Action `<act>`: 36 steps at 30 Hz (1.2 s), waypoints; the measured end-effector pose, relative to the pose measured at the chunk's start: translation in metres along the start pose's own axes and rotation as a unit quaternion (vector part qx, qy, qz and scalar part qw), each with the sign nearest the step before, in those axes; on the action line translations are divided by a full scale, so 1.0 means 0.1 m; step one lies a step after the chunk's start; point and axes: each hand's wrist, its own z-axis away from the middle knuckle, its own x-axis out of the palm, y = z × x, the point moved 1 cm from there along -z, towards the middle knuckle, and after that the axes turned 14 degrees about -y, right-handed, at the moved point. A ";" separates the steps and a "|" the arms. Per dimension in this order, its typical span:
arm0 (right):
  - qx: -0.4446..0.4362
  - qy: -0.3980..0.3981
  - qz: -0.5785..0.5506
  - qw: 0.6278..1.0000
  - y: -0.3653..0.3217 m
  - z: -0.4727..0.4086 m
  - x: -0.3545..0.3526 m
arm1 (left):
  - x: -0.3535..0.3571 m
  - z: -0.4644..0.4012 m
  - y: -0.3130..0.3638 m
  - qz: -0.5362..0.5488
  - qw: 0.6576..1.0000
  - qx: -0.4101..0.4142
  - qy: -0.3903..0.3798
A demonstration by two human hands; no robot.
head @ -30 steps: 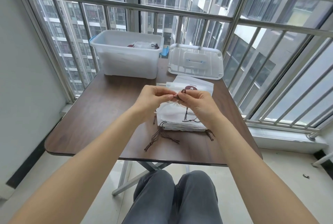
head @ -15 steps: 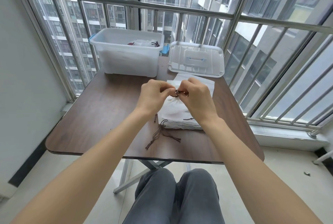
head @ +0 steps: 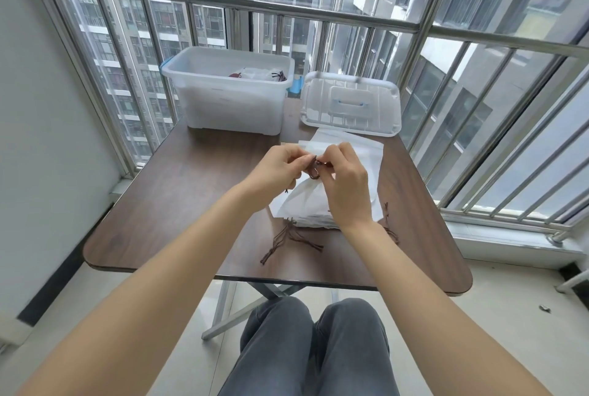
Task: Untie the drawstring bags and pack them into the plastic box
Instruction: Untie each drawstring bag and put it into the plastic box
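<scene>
A stack of white drawstring bags (head: 376,159) with brown cords lies on the brown table (head: 178,204). Above the stack, my left hand (head: 277,172) and my right hand (head: 345,185) both pinch the brown drawstring (head: 314,169) of the top bag (head: 302,201), whose gathered mouth is lifted between my fingertips. The translucent plastic box (head: 229,102) stands open at the back of the table with a few white bags (head: 255,73) inside. Loose brown cord ends (head: 287,242) trail from the stack toward the table's front edge.
The box's lid (head: 350,105) lies flat to the right of the box. Metal window bars (head: 478,127) run close along the table's back and right sides, and a grey wall (head: 41,140) stands to the left. My knees (head: 312,347) sit under the front edge.
Both hands have lifted the top bag's gathered mouth a little and pulled closer together on the cord knot. My right hand now covers the dark logo on the bags behind.
</scene>
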 end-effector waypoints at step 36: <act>0.436 -0.218 -0.379 0.786 -0.09 -0.17 -0.08 | 0.01 0.13 -0.04 0.000 1.000 -0.020 0.002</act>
